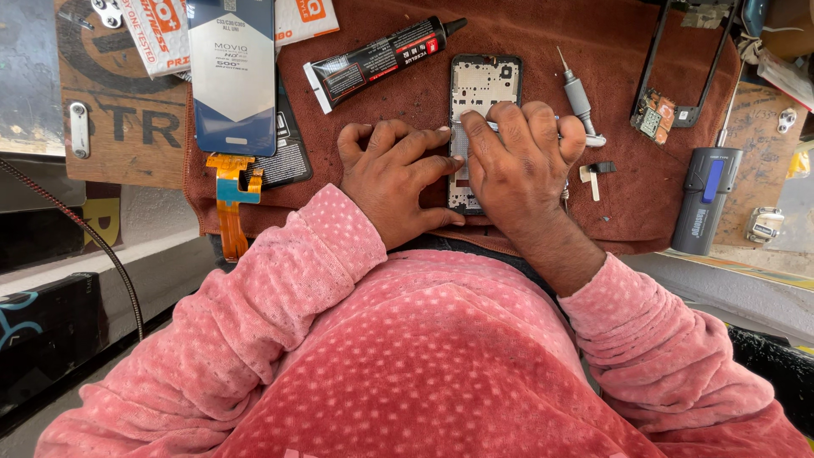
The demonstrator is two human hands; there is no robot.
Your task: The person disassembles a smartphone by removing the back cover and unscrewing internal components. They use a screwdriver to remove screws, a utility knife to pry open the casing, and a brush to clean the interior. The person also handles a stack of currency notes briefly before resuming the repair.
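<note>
On a brown cloth (593, 203), a bare phone frame (483, 85) lies at twelve o'clock. The left hand (394, 174) presses flat on its edge; the right hand (521, 153) pinches a thin tool (475, 124) against it, apparently prying, which calls for steady pressure.

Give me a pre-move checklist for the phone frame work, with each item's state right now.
1. Phone frame lies flat on the brown cloth: ok.
2. Left hand steadies the frame's left edge: ok.
3. Right hand grips a thin tool over the frame: ok; tip contact cannot tell.
4. Glue tube capped and apart from the frame: ok.
5. Screwdriver lies beside the right hand: ok.
6. Loose small part on the cloth right of the hand, near the edge: not ok.
</note>
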